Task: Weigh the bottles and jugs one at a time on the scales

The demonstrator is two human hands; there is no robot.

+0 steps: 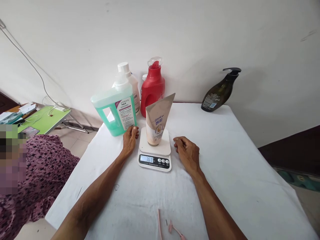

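left hand (130, 139): resting flat on the white cloth at the left edge of the scale, fingers together and loose, clamped on nothing; fingertips just beside the base of the green jug
right hand (187, 151): lying on the cloth just right of the scale, fingers lightly curled, holding nothing, not touching the scale as far as I can tell
step: weighing looks to be in hand; both hands are sitting off the platform, so the reading is probably settling
tube (157, 120): standing cap-down in the middle of the scale platform, flat crimped end up and tilted slightly right; soft beige plastic, glossy, printed label
scale (155, 151): small white kitchen scale, smooth hard plastic, rounded square top, lit display at the near edge showing digits, round buttons beside it
next move: likely calling for reading the display with hands kept clear, then lifting the tube off by its soft body without tipping it
green jug (116, 110): far left of scale, translucent rigid plastic, boxy with cut-through handle
red bottle (152, 88): behind tube, against the wall, glossy, clear cap
white bottle (131, 83): behind the jug, partly hidden
dark pump bottle (220, 91): far right, leaning on the wall
table (237, 160): covered in wrinkled white cloth
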